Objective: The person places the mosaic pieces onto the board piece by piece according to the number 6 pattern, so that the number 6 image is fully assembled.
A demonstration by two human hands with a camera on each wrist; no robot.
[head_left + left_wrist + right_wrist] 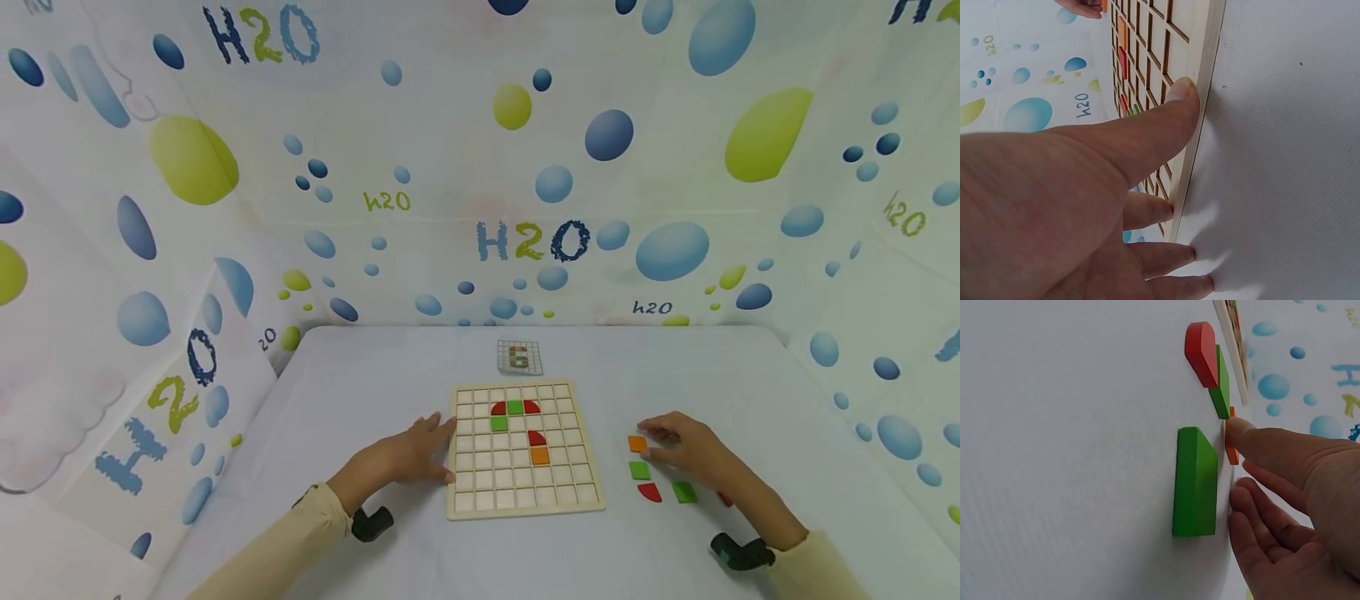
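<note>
Beige sleeves [285, 542] nearest, black wrist devices [372, 525] at the cuffs. Right hand [686, 450] is at the loose orange square [636, 443], right of the board [525, 515]: thumb tip at the square's near right corner, index tip by its far edge, so the square sits between them. Cannot tell whether thumb and index actually pinch it; square lies on the white tablecloth [360, 375]. Loose green square [639, 470] just nearer, then red quarter-round [649, 492]; second green square [684, 492] below the hand, red piece [724, 499] partly hidden by the wrist. Left hand [408, 454] has fingers spread, thumb touching the board's left edge, two fingertips down on the cloth beside it. Board bears six pieces: three red quarter-rounds, two green squares, one orange square. Pattern card [519, 357] lies just beyond the board.
</note>
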